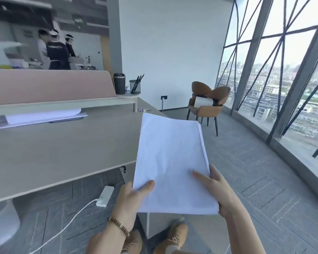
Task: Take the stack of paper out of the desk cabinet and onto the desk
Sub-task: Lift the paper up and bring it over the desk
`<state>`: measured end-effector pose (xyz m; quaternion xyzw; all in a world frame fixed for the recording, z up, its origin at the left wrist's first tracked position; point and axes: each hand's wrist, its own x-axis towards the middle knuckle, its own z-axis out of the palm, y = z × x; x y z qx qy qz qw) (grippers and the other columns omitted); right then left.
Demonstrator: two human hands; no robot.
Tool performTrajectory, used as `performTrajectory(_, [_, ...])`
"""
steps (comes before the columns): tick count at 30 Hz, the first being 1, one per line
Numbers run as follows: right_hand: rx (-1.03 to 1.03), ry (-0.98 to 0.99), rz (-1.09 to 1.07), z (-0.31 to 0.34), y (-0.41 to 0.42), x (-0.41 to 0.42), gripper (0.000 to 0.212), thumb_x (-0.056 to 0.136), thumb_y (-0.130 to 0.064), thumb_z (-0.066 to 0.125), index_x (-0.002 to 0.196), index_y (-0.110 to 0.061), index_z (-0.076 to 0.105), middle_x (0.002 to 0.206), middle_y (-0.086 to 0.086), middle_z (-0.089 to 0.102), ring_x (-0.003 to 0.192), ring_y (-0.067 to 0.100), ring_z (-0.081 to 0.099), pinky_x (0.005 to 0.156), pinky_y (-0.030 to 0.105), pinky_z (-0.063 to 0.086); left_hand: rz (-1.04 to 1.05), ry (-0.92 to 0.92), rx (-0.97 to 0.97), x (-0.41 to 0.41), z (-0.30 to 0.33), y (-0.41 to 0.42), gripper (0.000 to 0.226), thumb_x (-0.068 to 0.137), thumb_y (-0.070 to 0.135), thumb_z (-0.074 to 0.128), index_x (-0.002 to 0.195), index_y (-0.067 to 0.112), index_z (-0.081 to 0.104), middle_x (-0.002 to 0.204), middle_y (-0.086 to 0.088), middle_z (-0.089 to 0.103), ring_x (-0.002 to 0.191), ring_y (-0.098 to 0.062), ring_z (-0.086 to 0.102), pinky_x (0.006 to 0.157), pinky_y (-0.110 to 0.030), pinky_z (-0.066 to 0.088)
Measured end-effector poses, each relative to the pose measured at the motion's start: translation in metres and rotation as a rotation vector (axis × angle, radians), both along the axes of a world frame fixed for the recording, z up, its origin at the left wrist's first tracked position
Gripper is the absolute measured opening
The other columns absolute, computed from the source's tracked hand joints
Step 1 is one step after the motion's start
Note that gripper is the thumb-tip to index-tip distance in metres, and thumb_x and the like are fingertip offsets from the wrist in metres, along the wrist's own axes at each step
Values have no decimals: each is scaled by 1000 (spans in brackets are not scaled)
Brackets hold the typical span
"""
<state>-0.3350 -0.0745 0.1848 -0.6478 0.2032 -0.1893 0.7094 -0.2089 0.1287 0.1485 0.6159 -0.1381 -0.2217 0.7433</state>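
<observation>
Stack of paper (171, 158): plain white sheets, slightly creased, edges a little uneven along the right side. I hold it in the air by its near corners, tilted away from me, far end over the table (62, 149) corner, not resting on it.

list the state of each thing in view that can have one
white stack of paper: held in the air by both hands, beside the desk, not yet set down
left hand: gripping the stack's near left corner
right hand: gripping the near right corner
pale wooden desk: bare near the stack
black mesh pen cup: upright, holding pens
dark lidded tumbler: upright, lid on
</observation>
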Motion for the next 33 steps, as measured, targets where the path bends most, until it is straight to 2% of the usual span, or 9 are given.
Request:
performTrajectory(7, [-56, -90, 68, 13, -5, 63, 35, 92, -11, 69, 123, -23, 60, 115, 2, 77, 101, 28, 76, 87, 50, 60, 16, 117, -45, 40, 25, 7, 27, 89, 9, 66, 115, 6, 71, 112, -11, 77, 106, -30, 72, 93, -43, 55])
performTrajectory(12, [10, -89, 145, -9, -12, 136, 39, 92, -8, 67, 129, -20, 59, 121, 7, 75, 107, 34, 73, 91, 55, 57, -85, 198, -42, 122, 23, 16, 32, 88, 18, 65, 119, 15, 68, 116, -8, 76, 107, -25, 72, 93, -43, 55])
performTrajectory(15, [24, -79, 166, -22, -7, 184, 37, 92, -9, 67, 127, -19, 58, 119, 5, 76, 104, 31, 75, 84, 48, 61, -39, 85, 21, 175, 14, 16, 40, 84, 4, 70, 123, 9, 64, 116, -11, 75, 104, -29, 73, 80, -39, 62])
performTrajectory(17, [23, -74, 165, -29, -5, 213, 34, 92, -11, 67, 123, -20, 59, 115, 2, 77, 101, 28, 76, 81, 44, 61, -5, 4, 56, 204, 7, 15, 49, 79, 5, 71, 127, 6, 61, 119, -13, 74, 109, -33, 70, 87, -45, 60])
performTrajectory(18, [15, -75, 163, -32, -4, 226, 33, 91, -13, 68, 122, -21, 59, 114, 0, 77, 100, 26, 76, 82, 44, 61, 13, -34, 62, 216, 4, 15, 50, 79, 5, 71, 128, 7, 60, 119, -11, 74, 110, -32, 70, 88, -45, 59])
performTrajectory(21, [-23, -71, 152, -36, -5, 260, 29, 92, -20, 68, 119, -26, 60, 114, -4, 77, 101, 22, 76, 86, 45, 58, 113, -121, 92, 246, -2, 13, 44, 87, -1, 69, 125, 21, 60, 110, 9, 77, 102, -12, 73, 80, -30, 60])
performTrajectory(26, [-105, -48, 191, -27, -9, 297, 18, 96, -11, 59, 110, -22, 59, 109, 1, 74, 99, 23, 72, 81, 40, 57, 225, -238, 108, 273, -3, 8, 47, 88, -3, 67, 123, 27, 57, 121, 6, 72, 114, -15, 67, 97, -38, 54])
performTrajectory(29, [-200, -56, 183, -17, -12, 314, 22, 95, -1, 56, 110, -18, 57, 104, 0, 73, 92, 19, 71, 74, 33, 55, 290, -270, 129, 284, 0, 4, 47, 87, 2, 68, 114, 39, 57, 118, 14, 72, 111, -10, 68, 98, -40, 52])
performTrajectory(33, [-236, -84, 157, -7, -16, 333, 24, 94, 2, 55, 101, -21, 56, 97, -4, 71, 88, 18, 69, 75, 34, 55, 355, -257, 128, 295, 10, -5, 42, 87, 6, 69, 116, 35, 56, 115, 12, 73, 106, -10, 70, 98, -43, 53])
